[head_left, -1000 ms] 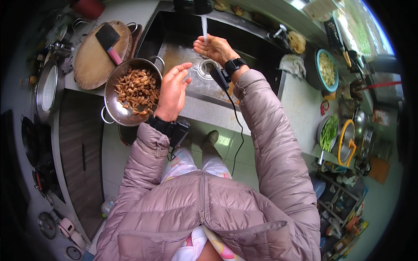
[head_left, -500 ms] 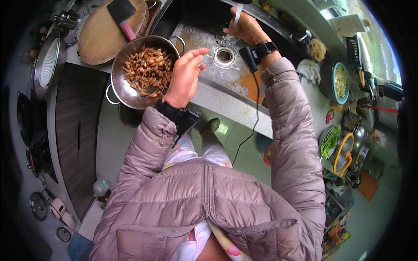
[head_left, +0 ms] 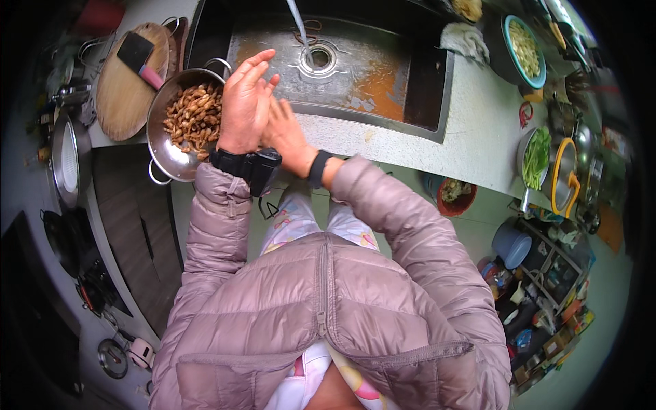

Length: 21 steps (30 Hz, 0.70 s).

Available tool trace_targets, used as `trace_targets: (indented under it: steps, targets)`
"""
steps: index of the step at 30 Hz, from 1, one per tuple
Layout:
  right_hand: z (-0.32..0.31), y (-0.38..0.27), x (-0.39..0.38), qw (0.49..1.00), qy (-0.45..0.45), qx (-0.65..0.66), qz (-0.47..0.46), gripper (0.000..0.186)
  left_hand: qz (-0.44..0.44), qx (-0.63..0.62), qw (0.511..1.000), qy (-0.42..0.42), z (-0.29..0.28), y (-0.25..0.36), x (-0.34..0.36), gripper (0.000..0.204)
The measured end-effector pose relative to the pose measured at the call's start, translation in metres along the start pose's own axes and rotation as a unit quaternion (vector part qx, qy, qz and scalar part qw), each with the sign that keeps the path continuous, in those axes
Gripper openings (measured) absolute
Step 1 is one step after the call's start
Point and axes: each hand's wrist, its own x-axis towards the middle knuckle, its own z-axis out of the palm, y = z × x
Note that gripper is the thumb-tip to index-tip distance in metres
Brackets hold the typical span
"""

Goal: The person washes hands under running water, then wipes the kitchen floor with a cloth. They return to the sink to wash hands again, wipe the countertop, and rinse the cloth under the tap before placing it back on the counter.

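Observation:
My left hand (head_left: pixel 244 106), fingers loosely apart, is raised beside a steel two-handled pot (head_left: pixel 161 142) holding brown food pieces (head_left: pixel 193 113); it overlaps the pot’s right side in view. Just behind it, my right hand (head_left: pixel 287 137) has its fingers extended and partly hidden by the left; whether the hands touch I cannot tell. Neither hand holds anything visible. Beyond them, water (head_left: pixel 298 24) runs into the steel sink (head_left: pixel 362 48) near its drain (head_left: pixel 318 60).
At left lie a round board (head_left: pixel 116 106) and a cleaver with pink handle (head_left: pixel 134 51). Along the right counter sit a cloth (head_left: pixel 462 41), a teal-rimmed bowl (head_left: pixel 506 41), greens in a pan (head_left: pixel 536 157) and an orange-rimmed lid (head_left: pixel 564 174). A red bucket (head_left: pixel 456 203) stands below.
My right hand has left the water stream and moved down and left, beside my left hand. My left hand has shifted left, and the view has shifted.

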Motion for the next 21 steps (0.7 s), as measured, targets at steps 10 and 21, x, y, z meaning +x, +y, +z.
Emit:
trace_targets:
  steps: [10, 21]
  targets:
    - [-0.053, 0.119, -0.114, 0.986, -0.107, 0.071, -0.109, 0.086, -0.021, -0.008, 1.0, 0.006, 0.029, -0.029, -0.009, 0.022]
    - [-0.106, 0.301, -0.108, 0.994, -0.029, -0.074, -0.069, 0.056, -0.025, 0.0, 1.0, 0.002, 0.06, -0.046, -0.028, 0.023]
